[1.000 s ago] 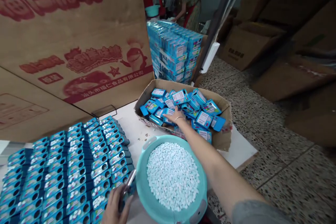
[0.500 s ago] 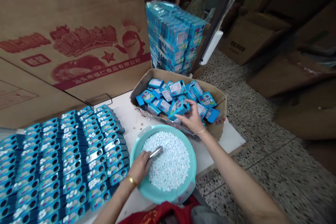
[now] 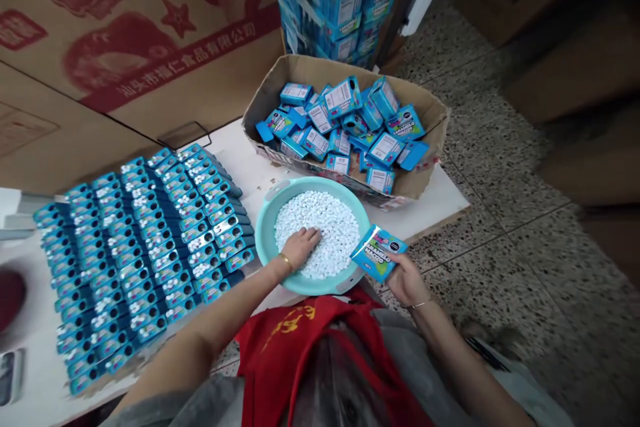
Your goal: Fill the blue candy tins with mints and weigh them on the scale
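My left hand (image 3: 301,247) rests low in the white candies (image 3: 334,230) that fill a turquoise basin (image 3: 265,225). Its fingers are curled downward. The metal scoop it held a moment ago is hidden beneath the hand and the candies. At the basin's right rim, my right hand (image 3: 407,280) grips a blue candy box (image 3: 380,252) by its side, front face up. Behind the basin stands a cut-down cardboard box (image 3: 430,121) with several blue candy boxes (image 3: 320,115) lying jumbled inside.
Rows of upright blue boxes (image 3: 150,240), some with candies on top, cover the left of the white table (image 3: 245,140). A large printed carton (image 3: 125,33) stands behind them. Wrapped blue boxes (image 3: 345,7) are stacked at the back. Speckled floor (image 3: 485,193) lies to the right.
My right hand has lifted a candy box from the cardboard box and drawn it toward me, beside the basin. My left hand has pushed deeper into the candies, and the view has tilted down.
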Available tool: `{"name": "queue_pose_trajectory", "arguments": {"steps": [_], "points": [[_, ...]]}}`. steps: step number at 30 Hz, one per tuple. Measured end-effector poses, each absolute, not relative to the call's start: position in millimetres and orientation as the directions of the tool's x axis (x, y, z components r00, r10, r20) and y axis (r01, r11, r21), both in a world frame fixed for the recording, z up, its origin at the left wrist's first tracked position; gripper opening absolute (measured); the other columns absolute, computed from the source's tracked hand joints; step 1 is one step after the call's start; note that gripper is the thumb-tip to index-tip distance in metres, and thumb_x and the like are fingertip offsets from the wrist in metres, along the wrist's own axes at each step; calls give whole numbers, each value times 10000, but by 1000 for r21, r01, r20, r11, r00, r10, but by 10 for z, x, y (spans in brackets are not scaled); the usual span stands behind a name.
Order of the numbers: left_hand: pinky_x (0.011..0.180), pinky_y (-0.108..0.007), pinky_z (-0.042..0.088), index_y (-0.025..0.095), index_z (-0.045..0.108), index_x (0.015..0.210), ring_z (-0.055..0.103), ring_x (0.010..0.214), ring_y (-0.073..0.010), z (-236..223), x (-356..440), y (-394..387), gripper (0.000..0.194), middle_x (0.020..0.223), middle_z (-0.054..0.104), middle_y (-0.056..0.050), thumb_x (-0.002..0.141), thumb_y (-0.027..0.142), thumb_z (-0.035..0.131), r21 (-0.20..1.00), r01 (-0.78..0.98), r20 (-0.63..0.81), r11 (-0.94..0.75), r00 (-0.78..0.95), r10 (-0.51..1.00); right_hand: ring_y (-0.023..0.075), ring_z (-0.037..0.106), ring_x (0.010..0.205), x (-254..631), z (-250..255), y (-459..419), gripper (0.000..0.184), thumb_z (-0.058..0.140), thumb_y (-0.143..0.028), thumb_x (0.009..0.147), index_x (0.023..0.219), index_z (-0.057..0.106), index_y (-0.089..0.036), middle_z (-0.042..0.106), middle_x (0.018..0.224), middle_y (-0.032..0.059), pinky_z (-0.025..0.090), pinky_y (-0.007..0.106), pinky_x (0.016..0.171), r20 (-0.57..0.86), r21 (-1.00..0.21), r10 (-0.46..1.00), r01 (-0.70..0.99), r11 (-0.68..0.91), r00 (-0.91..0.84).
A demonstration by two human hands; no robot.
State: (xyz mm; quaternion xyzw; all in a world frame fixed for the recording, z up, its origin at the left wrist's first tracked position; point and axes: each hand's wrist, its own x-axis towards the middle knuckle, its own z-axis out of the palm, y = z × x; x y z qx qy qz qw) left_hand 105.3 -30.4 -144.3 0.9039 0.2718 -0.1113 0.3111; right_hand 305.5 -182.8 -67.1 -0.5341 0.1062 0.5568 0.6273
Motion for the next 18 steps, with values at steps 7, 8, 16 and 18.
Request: {"name": "queue_pose_trajectory", "arguments": {"steps": [7,8,16,18], "points": [[925,-315,453,168,474,1231,543,1021,-181,-1288,999,-519,472,1127,566,-74,775,49,453,672,512,-358,-535,857,371,178,660,913,3012,-729,-1904,390,769,-284,664,999,573,-251,703,976,-7,537,390,868,-583,-762,619,-618,-193,526],[915,-313,459,166,468,1232,551,1001,-175,-1241,983,-491,444,1119,571,-72,797,75,449,693,502,-347,-518,861,371,170,652,905,3023,-726,-1897,413,774,-287,661,1012,559,-250,693,975,-9,529,384,872,-536,-810,631,-553,-196,561],[904,-334,451,156,466,1221,541,992,-184,-382,765,-62,322,1099,569,-103,919,256,411,798,345,-154,-494,910,386,218,589,946,3046,-677,-1711,385,679,-342,756,1095,535,-233,618,1018,51,491,409,886,-93,-971,805,126,-204,586],[906,-323,448,157,459,1226,538,1002,-177,-134,763,12,319,1105,564,-100,925,244,405,775,327,-146,-541,925,350,244,571,1009,3002,-667,-1610,336,623,-315,796,1112,540,-235,600,1051,73,472,431,917,8,-936,858,306,-175,514]]}}
